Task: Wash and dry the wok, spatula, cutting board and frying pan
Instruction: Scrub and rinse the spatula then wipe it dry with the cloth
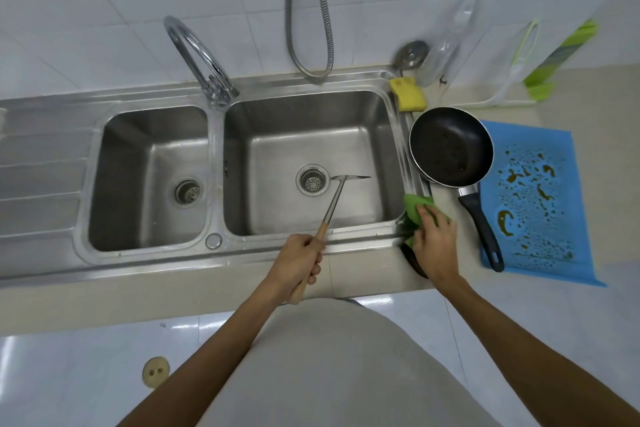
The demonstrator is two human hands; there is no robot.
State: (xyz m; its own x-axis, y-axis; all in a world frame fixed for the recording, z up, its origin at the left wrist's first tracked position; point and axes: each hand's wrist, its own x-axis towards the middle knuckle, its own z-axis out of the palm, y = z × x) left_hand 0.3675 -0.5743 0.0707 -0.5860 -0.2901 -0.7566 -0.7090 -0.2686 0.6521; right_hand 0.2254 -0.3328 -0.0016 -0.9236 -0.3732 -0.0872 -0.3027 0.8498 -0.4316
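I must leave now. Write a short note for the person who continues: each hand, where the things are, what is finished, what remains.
Left hand: grips the wooden-handled metal spatula, blade over the right basin of the steel sink.
Right hand: on a green cloth at the sink's right edge.
Black frying pan: on the counter, still greasy.
Blue cutting board: beside the pan, brown spots.
Wok: not clearly visible.
Done: nothing confirmed. Left: wash and dry everything.

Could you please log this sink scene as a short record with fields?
left hand: grips the wooden handle of the spatula, blade over the right basin
right hand: on the green cloth at the sink edge
frying pan: on the counter, dirty inside
blue mat: brown spatter
yellow sponge: behind the basin
tap: no water visible
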